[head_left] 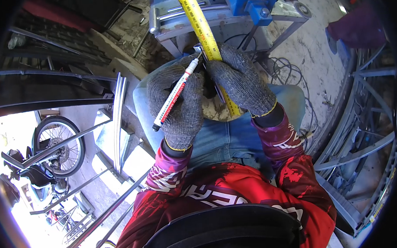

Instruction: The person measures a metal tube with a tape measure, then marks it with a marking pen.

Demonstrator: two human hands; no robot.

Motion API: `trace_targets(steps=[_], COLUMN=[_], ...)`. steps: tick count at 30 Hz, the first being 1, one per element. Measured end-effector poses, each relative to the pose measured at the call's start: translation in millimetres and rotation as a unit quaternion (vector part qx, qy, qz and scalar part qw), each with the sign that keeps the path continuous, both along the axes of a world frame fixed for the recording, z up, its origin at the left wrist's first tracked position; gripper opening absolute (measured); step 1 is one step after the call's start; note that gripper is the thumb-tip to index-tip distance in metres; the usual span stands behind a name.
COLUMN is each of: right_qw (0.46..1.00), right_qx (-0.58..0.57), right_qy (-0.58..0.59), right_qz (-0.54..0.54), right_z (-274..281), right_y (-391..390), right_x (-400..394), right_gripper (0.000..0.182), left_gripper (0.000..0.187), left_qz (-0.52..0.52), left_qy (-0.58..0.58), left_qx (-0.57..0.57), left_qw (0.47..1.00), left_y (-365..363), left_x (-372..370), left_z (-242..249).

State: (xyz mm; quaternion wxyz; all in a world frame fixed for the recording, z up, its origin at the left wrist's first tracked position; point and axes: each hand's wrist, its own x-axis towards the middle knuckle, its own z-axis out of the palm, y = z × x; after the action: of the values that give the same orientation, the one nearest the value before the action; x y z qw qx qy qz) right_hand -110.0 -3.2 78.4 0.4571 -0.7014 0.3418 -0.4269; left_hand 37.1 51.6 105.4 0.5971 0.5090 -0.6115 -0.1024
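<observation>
My left hand (176, 100), in a grey knit glove, is closed around a white long-nib marker (176, 93) with red lettering and a black end. The marker tilts up to the right, its thin tip close to the tape's edge and to a shiny metal piece (198, 48). My right hand (243, 78), gloved alike, is closed on a yellow tape measure (199, 25). The tape runs from the top of the view down past this hand, and its lower part (230, 106) shows again above my lap. My fingers hide part of the metal piece beneath the tape.
Ahead stands a metal bench (169, 34) with a blue machine part (258, 10). Cables (288, 70) lie on the floor to the right, near a metal frame (370, 155). At left are shiny metal tubes (119, 122) and a motorcycle wheel (59, 144). Another person's dark red clothing (357, 29) shows upper right.
</observation>
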Motion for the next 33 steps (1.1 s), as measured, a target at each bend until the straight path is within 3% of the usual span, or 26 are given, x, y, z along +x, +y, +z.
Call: trace_targets(steps=[4, 6, 10, 16, 18, 22, 31, 33], right_qw=[0.996, 0.996, 0.996, 0.998, 0.998, 0.997, 1.000, 0.999], right_qx=[-0.089, 0.073, 0.069, 0.029, -0.067, -0.073, -0.026, 0.039], right_qy=[0.019, -0.045, -0.062, -0.043, 0.019, 0.030, -0.009, -0.017], right_qz=[0.009, -0.017, -0.019, -0.030, -0.009, -0.002, 0.008, -0.001], right_z=[0, 7, 12, 4, -2, -4, -4, 3], right_y=[-3, -1, -1, -2, -3, -3, -2, -1], right_x=[0, 4, 5, 4, 0, 0, 1, 1], right_gripper=[0.011, 0.012, 0.014, 0.012, 0.009, 0.008, 0.008, 0.009], left_gripper=[0.022, 0.022, 0.023, 0.024, 0.024, 0.021, 0.020, 0.020], left_qz=[-0.008, -0.004, -0.002, -0.009, -0.011, -0.024, -0.002, 0.003], left_qy=[0.081, 0.049, 0.028, 0.016, 0.034, 0.057, 0.041, 0.023], left_qx=[0.017, 0.022, 0.010, -0.005, -0.010, 0.014, 0.003, 0.003], left_qw=[0.997, 0.999, 1.000, 1.000, 0.999, 0.998, 0.999, 1.000], left_y=[1, 2, 0, -2, -2, 0, 0, 0], left_x=[-2, -2, 1, 1, 0, 0, 0, 1], left_z=[-3, -1, -2, -1, -2, -1, 0, -1])
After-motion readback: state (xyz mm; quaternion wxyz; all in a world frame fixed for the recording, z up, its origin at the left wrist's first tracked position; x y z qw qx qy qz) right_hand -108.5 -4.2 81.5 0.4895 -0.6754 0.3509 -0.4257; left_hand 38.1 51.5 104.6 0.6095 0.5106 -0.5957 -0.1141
